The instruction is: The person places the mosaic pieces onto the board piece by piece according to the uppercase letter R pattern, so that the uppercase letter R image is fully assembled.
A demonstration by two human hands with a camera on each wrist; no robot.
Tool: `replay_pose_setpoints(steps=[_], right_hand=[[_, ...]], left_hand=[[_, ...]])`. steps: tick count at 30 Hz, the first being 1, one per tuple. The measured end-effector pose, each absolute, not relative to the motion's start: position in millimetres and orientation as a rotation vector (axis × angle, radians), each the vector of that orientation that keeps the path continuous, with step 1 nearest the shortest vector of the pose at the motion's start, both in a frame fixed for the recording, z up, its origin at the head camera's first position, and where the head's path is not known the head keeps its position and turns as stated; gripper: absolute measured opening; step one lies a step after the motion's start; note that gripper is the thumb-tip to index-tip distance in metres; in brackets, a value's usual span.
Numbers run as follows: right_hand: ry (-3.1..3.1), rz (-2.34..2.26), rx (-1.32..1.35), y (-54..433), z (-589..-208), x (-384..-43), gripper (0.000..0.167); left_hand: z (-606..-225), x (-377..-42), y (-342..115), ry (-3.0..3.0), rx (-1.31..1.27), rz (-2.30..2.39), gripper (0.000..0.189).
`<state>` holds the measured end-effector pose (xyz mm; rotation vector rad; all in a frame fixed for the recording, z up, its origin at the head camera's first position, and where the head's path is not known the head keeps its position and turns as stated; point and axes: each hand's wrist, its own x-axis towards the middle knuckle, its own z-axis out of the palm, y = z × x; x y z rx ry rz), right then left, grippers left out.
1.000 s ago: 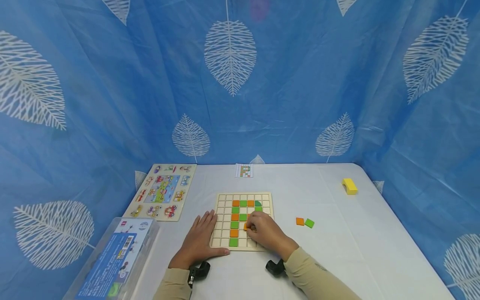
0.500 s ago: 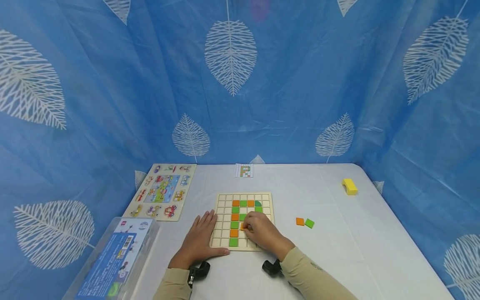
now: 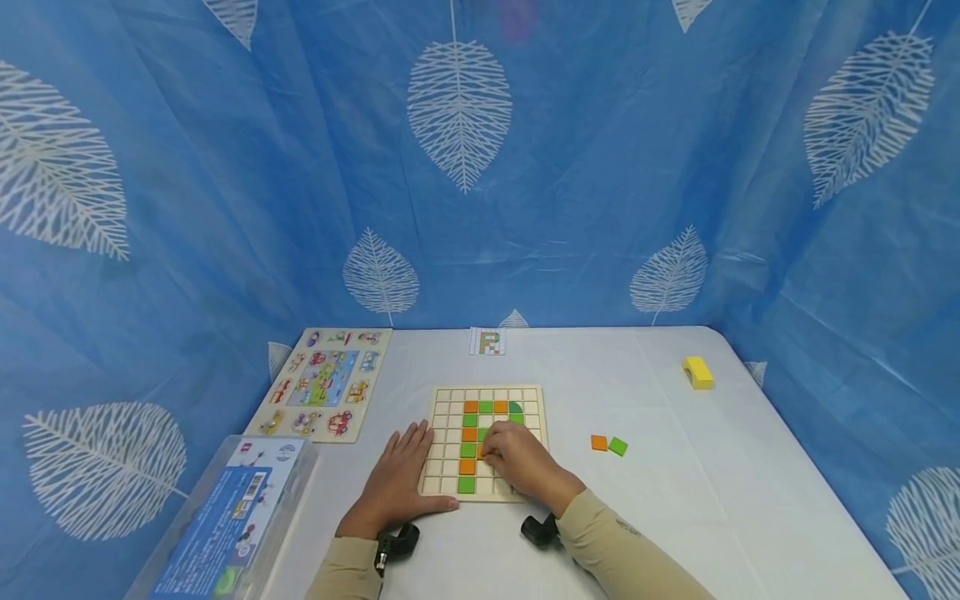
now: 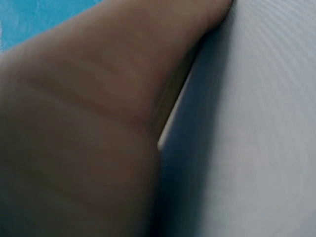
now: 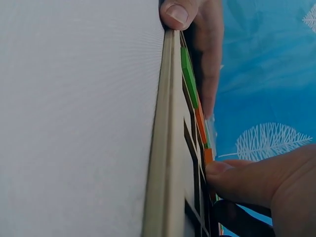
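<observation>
A light wooden grid board (image 3: 442,475) lies on the table, with orange and green square tiles in a column and along an upper row. At that row's right end sits a dark green rounded tile (image 3: 515,407). My left hand (image 3: 397,479) rests along the board's left side, fingers straight and thumb by the near edge. Over the middle of the grid, my right hand (image 3: 525,462) pinches an orange tile (image 5: 208,155) beside the column; its fingers hide some cells. In the left wrist view, the hand covers nearly all of the board.
An orange tile (image 3: 598,442) and a green tile (image 3: 618,447) lie right of the board. Further right is a yellow arch block (image 3: 698,372). A small pattern card (image 3: 487,341) lies behind. On the left are a vehicle puzzle board (image 3: 362,367) and a clear plastic box (image 3: 296,492).
My right hand has moved slightly left with the orange tile, up to the tile column. An orange tile in the upper row came into view from behind it. The left hand stays put.
</observation>
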<state>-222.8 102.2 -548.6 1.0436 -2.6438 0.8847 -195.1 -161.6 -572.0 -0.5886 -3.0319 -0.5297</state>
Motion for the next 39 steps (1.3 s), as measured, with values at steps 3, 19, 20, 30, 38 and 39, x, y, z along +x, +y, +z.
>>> replay_pose_setpoints(steps=[3,19,20,30,38,39], right_hand=[[-2.659,0.923,1.016,101.5,-548.2,-224.0,0.013],[-2.616,0.976,0.989,106.0,-547.6,-220.3,0.011],[-2.607,0.982,0.981,107.0,-547.2,-219.4,0.01],[-2.554,0.979,0.887,121.2,-544.3,-215.9,0.011],[-2.585,1.013,0.797,137.5,-543.6,-216.6,0.011],[-2.586,1.017,0.784,140.0,-543.6,-216.6,0.012]], left_hand=[[-571.7,-195.2,-161.7,-3.031,-0.585,-0.531,0.135],[-571.3,-194.7,-162.1,-3.031,-0.607,-0.528,0.134],[-571.3,-194.7,-162.1,-3.031,-0.607,-0.531,0.134],[-573.1,-194.0,-162.6,-3.021,-0.597,-0.519,0.135],[-572.4,-193.4,-161.8,-3.022,-0.585,-0.531,0.135],[-572.3,-193.4,-161.6,-3.022,-0.585,-0.531,0.135]])
